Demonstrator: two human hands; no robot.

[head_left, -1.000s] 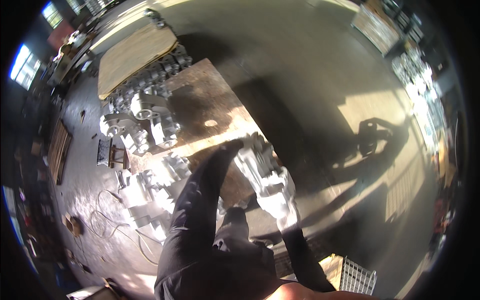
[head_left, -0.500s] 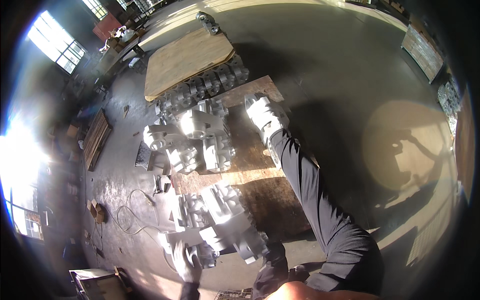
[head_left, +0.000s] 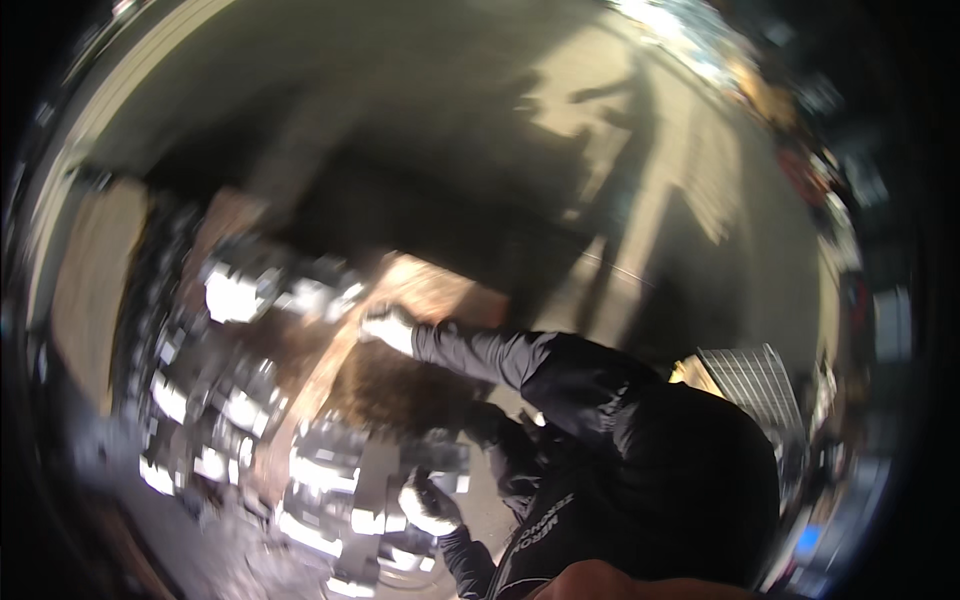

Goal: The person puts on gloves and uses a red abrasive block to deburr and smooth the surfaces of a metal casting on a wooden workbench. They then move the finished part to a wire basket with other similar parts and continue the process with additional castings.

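Observation:
The picture is smeared by motion. My right hand (head_left: 389,328), in a white glove, is over the brown wooden board (head_left: 405,390); its fingers are blurred, and no held thing can be made out. Just left of it, apart from the hand, lies a silver metal casting (head_left: 318,290). Close to my body, my left hand (head_left: 430,506), also in a white glove, is at the edge of a group of silver metal castings (head_left: 325,465). Whether it touches one, and how its fingers are set, is lost in the blur.
More metal castings (head_left: 235,405) stand in rows on the left. Beyond them lies a large plywood sheet (head_left: 100,280). A wire rack (head_left: 755,375) is on the right, behind my right arm. Shadows fall across the concrete floor (head_left: 430,110).
My view has swung to the right, so the castings sit further left. My right hand has come off the casting it was on and drawn nearer. The left stays by the near castings.

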